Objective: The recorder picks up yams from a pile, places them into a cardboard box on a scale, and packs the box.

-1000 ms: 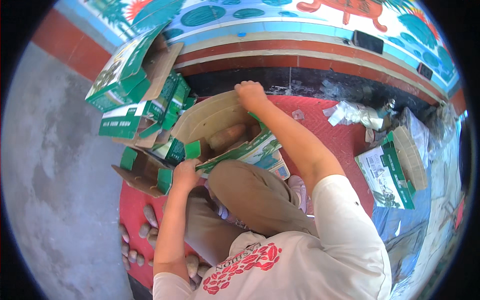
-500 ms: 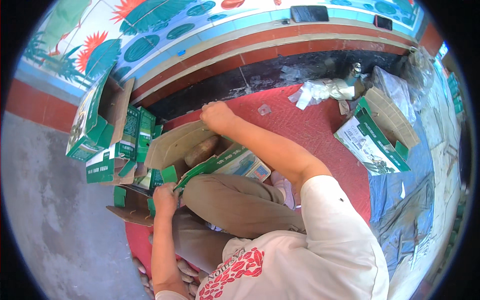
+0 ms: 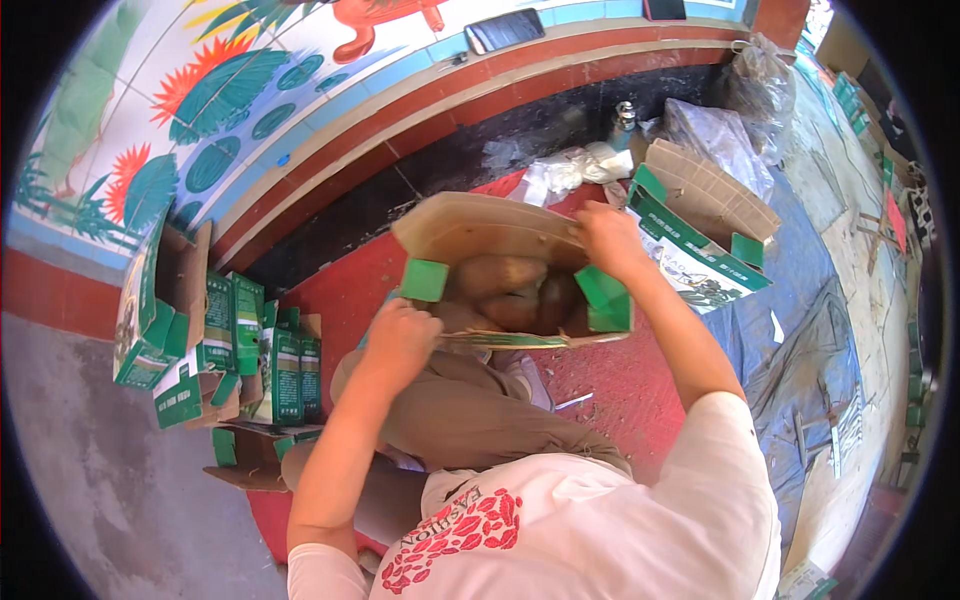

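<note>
I hold an open green and brown cardboard box (image 3: pixel 480 228) above my knees, its flaps spread. Several brown, rounded tubers (image 3: pixel 510 290) lie inside it. My left hand (image 3: pixel 398 340) grips the box's near left edge. My right hand (image 3: pixel 610 238) holds the far right flap by the green corner tab. My legs in brown trousers (image 3: pixel 470 420) are folded under the box on a red mat (image 3: pixel 640 380).
A row of green and white cartons (image 3: pixel 235 355) stands at my left, some open. Another open carton (image 3: pixel 700 230) lies at the right beside plastic bags (image 3: pixel 715 130). A painted wall ledge (image 3: pixel 420 90) runs behind, with a dark phone (image 3: pixel 505 30) on it. Blue tarp (image 3: pixel 800 340) covers the right side.
The view has swung left to right, so the stacked cartons now sit further left. The box has come up in front of me, upright and open, with both hands on its edges.
</note>
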A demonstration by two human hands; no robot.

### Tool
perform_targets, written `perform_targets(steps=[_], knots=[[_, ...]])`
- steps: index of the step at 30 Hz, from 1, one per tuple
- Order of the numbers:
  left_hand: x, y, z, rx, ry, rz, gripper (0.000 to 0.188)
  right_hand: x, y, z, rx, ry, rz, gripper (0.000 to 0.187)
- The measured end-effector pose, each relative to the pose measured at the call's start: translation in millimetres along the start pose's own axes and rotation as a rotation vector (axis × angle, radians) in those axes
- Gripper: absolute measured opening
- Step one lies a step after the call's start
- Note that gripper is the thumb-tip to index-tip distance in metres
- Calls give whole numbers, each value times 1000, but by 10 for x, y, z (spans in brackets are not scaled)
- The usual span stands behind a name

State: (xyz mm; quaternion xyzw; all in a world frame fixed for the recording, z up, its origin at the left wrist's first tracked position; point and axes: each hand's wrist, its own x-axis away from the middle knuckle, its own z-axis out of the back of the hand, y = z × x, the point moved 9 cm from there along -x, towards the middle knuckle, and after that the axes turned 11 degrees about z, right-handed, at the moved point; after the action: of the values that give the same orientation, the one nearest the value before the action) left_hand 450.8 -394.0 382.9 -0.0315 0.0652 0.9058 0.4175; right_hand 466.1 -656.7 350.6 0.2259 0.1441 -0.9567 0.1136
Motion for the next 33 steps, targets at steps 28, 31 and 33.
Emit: perform_targets(steps=[28, 31, 33], knots=[[1644, -1616, 369, 407, 365, 846, 12, 1289, 2143, -104, 298, -700, -567, 33], [2202, -1918, 199, 525, 454, 1017, 14, 743, 1675, -83, 330, -612, -390, 25], [2458, -2003, 193, 529, 517, 1100, 17, 336, 1235, -26, 315, -529, -293, 20]])
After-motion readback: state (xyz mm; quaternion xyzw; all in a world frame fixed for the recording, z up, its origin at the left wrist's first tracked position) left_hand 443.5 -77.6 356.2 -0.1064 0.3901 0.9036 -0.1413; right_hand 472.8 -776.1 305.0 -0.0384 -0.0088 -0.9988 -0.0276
